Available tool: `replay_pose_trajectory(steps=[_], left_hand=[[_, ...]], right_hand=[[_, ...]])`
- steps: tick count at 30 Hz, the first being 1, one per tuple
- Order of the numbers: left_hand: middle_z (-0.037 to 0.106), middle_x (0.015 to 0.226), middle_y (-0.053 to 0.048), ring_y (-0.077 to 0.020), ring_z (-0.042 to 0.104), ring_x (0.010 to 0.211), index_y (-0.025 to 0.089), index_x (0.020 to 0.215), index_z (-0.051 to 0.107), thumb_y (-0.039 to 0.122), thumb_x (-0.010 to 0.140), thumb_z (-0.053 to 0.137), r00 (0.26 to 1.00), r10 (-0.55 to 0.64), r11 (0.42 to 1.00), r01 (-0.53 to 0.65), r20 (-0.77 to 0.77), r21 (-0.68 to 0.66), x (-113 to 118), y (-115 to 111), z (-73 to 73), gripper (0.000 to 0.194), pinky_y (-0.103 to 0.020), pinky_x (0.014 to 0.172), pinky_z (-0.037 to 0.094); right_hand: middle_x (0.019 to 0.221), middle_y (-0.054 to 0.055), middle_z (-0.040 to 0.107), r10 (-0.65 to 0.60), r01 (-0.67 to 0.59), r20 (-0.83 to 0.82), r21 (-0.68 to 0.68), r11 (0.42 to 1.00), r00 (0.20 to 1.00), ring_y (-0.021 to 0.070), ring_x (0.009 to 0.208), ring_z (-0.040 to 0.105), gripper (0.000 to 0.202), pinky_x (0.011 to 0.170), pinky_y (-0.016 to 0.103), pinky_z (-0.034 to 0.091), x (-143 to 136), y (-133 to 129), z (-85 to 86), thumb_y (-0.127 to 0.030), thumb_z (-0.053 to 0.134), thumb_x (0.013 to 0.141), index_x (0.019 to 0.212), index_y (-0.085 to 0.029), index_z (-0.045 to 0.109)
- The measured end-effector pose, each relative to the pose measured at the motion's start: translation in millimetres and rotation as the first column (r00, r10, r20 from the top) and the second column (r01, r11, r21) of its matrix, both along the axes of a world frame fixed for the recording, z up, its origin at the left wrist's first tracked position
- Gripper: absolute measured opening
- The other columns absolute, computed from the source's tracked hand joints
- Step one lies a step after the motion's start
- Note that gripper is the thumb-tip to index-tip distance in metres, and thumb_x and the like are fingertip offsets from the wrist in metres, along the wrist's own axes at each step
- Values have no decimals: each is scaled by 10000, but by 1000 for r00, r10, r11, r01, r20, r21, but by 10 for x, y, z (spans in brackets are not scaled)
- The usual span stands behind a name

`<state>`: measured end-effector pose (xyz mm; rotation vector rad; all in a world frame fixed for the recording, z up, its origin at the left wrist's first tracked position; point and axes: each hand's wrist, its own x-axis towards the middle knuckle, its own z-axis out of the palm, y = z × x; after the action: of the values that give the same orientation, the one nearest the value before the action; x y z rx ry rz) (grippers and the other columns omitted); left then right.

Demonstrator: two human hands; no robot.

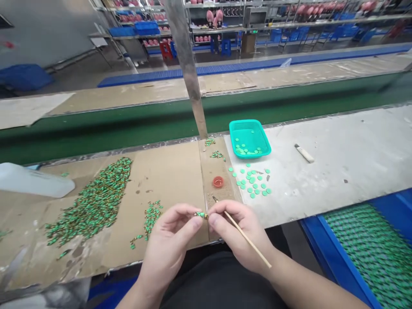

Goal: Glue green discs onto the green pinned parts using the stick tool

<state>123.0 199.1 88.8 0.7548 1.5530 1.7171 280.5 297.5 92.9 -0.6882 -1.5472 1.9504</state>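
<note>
My left hand (170, 240) pinches a small green-and-gold piece (200, 214) between thumb and fingertips. At its other end, the thumb and index finger of my right hand (232, 237) meet the same piece. A thin brush (247, 239) with a pale wooden handle lies across my right hand, its dark tip pointing away from me. Just beyond my hands sits a small red cup (218, 182). To the left, a little group of similar green pieces (152, 216) lies on the cardboard (170, 171).
A large heap of green-and-gold pieces (96, 201) lies at the left, beside a white plastic container (32, 180). Green discs (255, 186) lie before a turquoise basket (267, 150). A utility knife (304, 153) rests farther right. A blue tray (341, 257) holds rows of green pieces. A metal post (188, 64) rises behind.
</note>
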Motion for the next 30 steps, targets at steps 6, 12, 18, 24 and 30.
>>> replay_pose_trajectory(steps=[6,12,18,24,30], left_hand=[[839,827,-39,-128,752,659,288,933,913,472,863,1011,998,-56,998,56,35,-1,201,-28,-56,221,-166,621,635],[821,818,-35,-128,743,611,279,905,910,445,931,948,987,-133,991,130,-92,-40,319,-142,-202,173,-179,613,648],[824,791,-14,-148,779,667,268,907,871,415,930,899,951,-57,988,10,-303,-154,124,-120,-364,151,-188,656,652],[861,927,-7,-138,776,786,289,961,883,368,983,778,759,-215,974,124,-614,-188,-18,198,-535,133,-210,715,598],[847,861,10,-120,695,655,284,942,886,377,971,788,752,-207,973,95,-626,-209,31,293,-628,137,-230,645,575]], right_hand=[[773,3,709,40,-40,-3,-177,983,999,143,731,623,236,707,274,525,220,10,-77,-378,777,1006,850,-208,729],[809,22,777,61,-49,146,-82,995,987,154,713,669,207,676,284,552,479,-99,-281,-369,744,1039,900,-216,748],[1401,120,836,-148,9,210,548,837,967,266,1353,787,525,1207,508,630,824,131,-529,-131,514,1099,1596,-246,639],[1264,114,861,-148,-25,194,681,732,970,241,1218,832,380,1120,461,689,810,431,-493,-159,508,1169,1502,-219,680],[967,-13,791,-228,164,39,581,797,973,161,864,826,177,790,312,694,698,447,-550,-164,564,1150,1261,-291,513]])
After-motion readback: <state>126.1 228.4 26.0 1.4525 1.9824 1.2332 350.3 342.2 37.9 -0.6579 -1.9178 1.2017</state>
